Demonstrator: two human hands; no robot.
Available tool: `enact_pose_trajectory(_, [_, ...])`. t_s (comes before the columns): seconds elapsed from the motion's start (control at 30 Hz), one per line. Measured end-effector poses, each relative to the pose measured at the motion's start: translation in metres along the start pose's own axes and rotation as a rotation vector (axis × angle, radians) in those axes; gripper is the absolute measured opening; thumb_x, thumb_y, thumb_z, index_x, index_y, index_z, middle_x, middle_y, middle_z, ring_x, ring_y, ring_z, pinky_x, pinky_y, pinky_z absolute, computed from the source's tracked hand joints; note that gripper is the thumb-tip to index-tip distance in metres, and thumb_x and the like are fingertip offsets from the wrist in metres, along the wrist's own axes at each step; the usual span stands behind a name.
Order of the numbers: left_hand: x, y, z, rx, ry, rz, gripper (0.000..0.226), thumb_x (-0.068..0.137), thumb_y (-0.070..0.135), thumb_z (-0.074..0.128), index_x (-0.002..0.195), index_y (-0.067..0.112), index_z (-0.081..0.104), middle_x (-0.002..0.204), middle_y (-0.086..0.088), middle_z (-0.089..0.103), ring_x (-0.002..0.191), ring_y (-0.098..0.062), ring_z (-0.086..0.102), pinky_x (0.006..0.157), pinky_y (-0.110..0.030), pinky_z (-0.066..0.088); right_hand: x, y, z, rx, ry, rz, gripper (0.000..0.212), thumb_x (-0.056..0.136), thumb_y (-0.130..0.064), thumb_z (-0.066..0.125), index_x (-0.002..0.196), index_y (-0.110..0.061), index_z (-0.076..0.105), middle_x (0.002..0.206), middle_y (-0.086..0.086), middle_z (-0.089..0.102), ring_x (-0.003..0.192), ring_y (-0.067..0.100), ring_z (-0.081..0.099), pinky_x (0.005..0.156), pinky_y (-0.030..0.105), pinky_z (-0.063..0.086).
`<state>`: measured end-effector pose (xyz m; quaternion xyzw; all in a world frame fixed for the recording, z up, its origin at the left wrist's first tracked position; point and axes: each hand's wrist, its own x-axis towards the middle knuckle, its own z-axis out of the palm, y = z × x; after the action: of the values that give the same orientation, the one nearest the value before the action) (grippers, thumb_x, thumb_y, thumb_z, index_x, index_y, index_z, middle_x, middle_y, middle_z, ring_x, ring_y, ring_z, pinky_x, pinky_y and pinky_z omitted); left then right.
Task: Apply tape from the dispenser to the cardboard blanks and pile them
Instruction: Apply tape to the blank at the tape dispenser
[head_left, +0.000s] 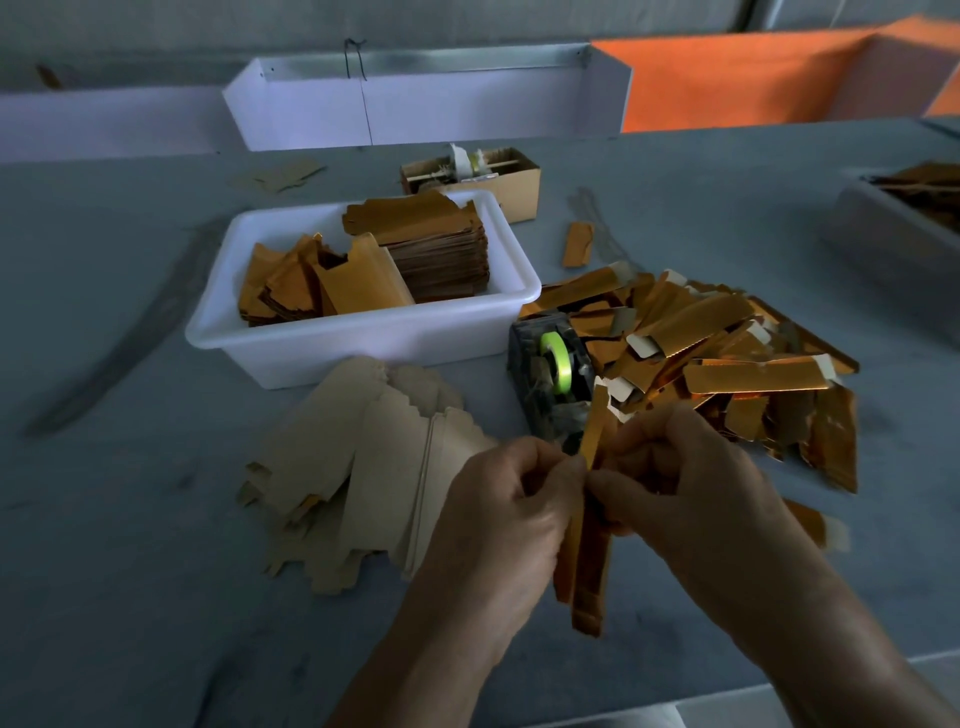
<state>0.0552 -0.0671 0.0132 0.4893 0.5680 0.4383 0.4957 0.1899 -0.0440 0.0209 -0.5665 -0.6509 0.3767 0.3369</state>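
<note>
Left hand (511, 499) and right hand (675, 483) pinch a folded, glossy gold cardboard blank (589, 561) in curled fingers, above the grey bench (130, 597) and just before the tape dispenser (550, 379); finished pile (727, 353) lies right.

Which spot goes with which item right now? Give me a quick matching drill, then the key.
Items:
1. black tape dispenser with green roll
2. folded gold cardboard blank
3. loose heap of gold folded blanks
4. fanned pile of plain beige flat blanks

Places:
A. pinched between both hands
B. right of the dispenser
C. in front of the white plastic tub
D. by the tub's right corner

Pairs: 1-D, 2-A, 3-B, 4-C
</note>
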Motion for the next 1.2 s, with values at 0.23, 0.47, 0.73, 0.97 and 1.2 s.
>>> enact_pose_trajectory(0.23, [-0.002, -0.005, 0.007, 0.031, 0.061, -0.008, 0.019, 0.089, 0.023, 0.06, 0.074, 0.017, 0.068, 0.066, 0.005, 0.07, 0.061, -0.007, 0.067, 0.054, -0.013, 0.051, -0.007, 0.003, -0.004, -0.153, -0.027, -0.005, 0.022, 0.078, -0.021, 0.069, 0.085, -0.028, 0.049, 0.069, -0.004, 0.065, 0.067, -0.003, 0.063, 0.058, 0.01, 0.049])
enact_pose_trajectory(0.47, [-0.01, -0.006, 0.012, 0.111, 0.201, 0.066, 0.015, 0.087, 0.028, 0.063, 0.075, 0.021, 0.067, 0.06, 0.009, 0.064, 0.054, 0.001, 0.06, 0.046, -0.01, 0.041, -0.008, 0.005, -0.008, -0.416, 0.015, 0.024, 0.031, 0.069, -0.051, 0.067, 0.077, -0.033, 0.043, 0.063, -0.009, 0.055, 0.052, -0.001, 0.052, 0.044, 0.007, 0.038])
enact_pose_trajectory(0.73, [-0.012, -0.006, 0.012, 0.199, 0.148, 0.092, 0.015, 0.091, 0.034, 0.059, 0.087, 0.022, 0.068, 0.074, 0.007, 0.066, 0.066, -0.001, 0.061, 0.055, -0.01, 0.043, -0.014, 0.024, 0.002, 0.539, -0.188, 0.285, 0.031, 0.06, -0.027, 0.066, 0.087, -0.011, 0.069, 0.082, 0.007, 0.073, 0.077, 0.017, 0.071, 0.061, 0.025, 0.055])
enact_pose_trajectory(0.97, [-0.008, -0.009, 0.001, -0.172, -0.057, -0.209, 0.01, 0.087, 0.018, 0.066, 0.085, 0.01, 0.07, 0.082, -0.009, 0.074, 0.08, -0.019, 0.072, 0.076, -0.029, 0.059, -0.016, 0.025, -0.002, 0.527, -0.194, 0.218, 0.019, 0.062, -0.022, 0.062, 0.078, -0.022, 0.073, 0.084, 0.011, 0.071, 0.082, 0.022, 0.068, 0.075, 0.03, 0.048])
enact_pose_trajectory(1.2, [0.001, -0.018, -0.017, -0.642, -0.471, -0.446, 0.008, 0.067, 0.016, 0.074, 0.071, 0.015, 0.067, 0.075, -0.002, 0.07, 0.074, -0.015, 0.068, 0.07, -0.027, 0.056, -0.014, 0.027, -0.012, 0.695, -0.357, 0.155, 0.015, 0.061, -0.018, 0.08, 0.07, -0.011, 0.071, 0.073, 0.011, 0.065, 0.074, 0.023, 0.066, 0.063, 0.025, 0.056])
